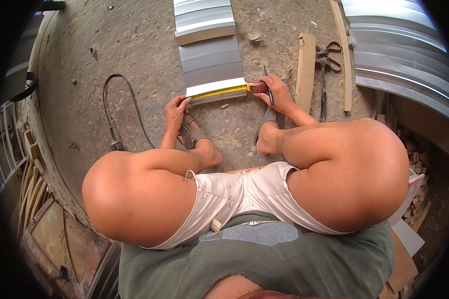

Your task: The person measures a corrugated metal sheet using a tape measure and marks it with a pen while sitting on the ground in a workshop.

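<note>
Your right hand (281,95) grips the tape measure (256,87) and a dark pen (270,93), your left hand (174,112) pinches the yellow blade (217,92) across the metal sheet's near end (212,85), with a wooden board (305,70) and scissors (333,64) lying rightward, a black cable (130,88) leftward.

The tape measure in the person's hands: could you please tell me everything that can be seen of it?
The tape measure has a compact red-orange and dark case, with a yellow, dark-marked blade drawn out straight to the left. The blade lies across the near end of a silvery ribbed metal strip. The right hand holds the case; the left hand has its fingertips at the blade's free end, whose tip is unclear.
</note>
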`<act>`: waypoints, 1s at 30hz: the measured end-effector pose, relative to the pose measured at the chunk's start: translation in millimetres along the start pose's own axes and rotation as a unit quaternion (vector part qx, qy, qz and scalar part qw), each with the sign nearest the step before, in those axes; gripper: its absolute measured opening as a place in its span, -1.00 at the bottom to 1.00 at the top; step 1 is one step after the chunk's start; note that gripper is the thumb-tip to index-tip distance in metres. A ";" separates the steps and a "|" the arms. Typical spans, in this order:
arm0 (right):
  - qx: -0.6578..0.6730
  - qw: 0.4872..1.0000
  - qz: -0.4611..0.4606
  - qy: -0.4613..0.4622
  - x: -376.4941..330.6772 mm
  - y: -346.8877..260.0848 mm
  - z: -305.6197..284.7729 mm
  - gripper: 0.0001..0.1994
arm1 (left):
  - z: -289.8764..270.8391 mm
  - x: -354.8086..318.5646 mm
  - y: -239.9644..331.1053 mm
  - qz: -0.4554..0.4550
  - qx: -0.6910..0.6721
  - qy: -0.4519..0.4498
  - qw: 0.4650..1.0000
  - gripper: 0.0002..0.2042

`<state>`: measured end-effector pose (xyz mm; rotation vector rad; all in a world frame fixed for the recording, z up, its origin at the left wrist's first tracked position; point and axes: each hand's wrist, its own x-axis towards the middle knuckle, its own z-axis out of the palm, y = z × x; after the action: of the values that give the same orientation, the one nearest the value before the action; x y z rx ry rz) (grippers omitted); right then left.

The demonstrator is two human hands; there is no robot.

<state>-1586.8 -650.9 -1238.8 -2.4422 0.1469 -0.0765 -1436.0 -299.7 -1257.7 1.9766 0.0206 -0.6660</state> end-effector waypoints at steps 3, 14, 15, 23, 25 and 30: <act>-0.006 1.000 -0.010 0.013 -1.2 1.9 -0.2 -0.46 | 0.7 1.7 0.6 0.000 -0.001 -0.005 1.000 -0.79; -0.032 0.999 -0.040 0.007 -4.8 -3.1 -0.3 -0.42 | -1.6 0.6 0.4 0.000 0.000 -0.006 1.000 -0.79; -0.025 0.999 -0.046 0.017 -4.0 -1.9 -0.1 -0.44 | -1.3 0.9 0.2 0.001 -0.004 -0.005 1.000 -0.79; 0.028 1.000 -0.005 0.000 1.0 5.0 -10.5 -0.59 | -1.3 -2.2 10.1 -0.047 -0.009 -0.035 0.998 -0.79; 0.040 0.999 0.000 0.002 1.2 8.4 -12.1 -0.59 | 0.6 -3.9 13.5 -0.064 -0.025 -0.042 0.997 -0.79; 0.049 0.998 -0.003 0.032 -6.0 10.2 -17.9 -0.58 | 8.5 -5.6 19.2 -0.075 -0.098 -0.066 0.990 -0.76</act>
<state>-1595.4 -669.3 -1231.7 -2.3427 0.1603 -0.1599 -1438.9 -314.7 -1242.3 1.7501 0.1501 -0.8592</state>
